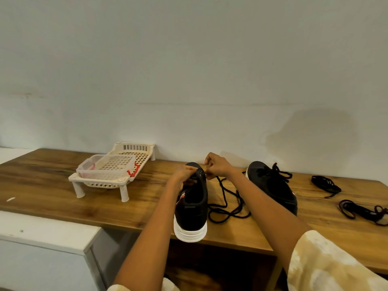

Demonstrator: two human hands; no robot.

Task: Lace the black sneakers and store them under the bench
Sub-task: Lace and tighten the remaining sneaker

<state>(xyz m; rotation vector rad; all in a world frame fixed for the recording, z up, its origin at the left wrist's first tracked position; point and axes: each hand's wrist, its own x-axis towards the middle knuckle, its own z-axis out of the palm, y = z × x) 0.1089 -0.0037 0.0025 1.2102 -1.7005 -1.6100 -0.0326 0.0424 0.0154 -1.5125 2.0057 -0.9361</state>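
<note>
A black sneaker (192,203) with a thick white sole lies on the wooden bench top (117,198), heel toward me and hanging slightly over the front edge. My left hand (184,175) grips its upper near the eyelets. My right hand (216,165) pinches the end of a black lace (225,203) at the sneaker's toe end; the rest of the lace trails in loops on the wood to the right. A second black sneaker (273,186), with a lace in it, sits further right.
A cream plastic rack (134,148) holding a clear basket (105,168) with red clips stands at the left rear. Two more dark laces (325,184) (361,211) lie at the right. A white wall is behind, a white cabinet (44,234) at lower left, and open space under the bench.
</note>
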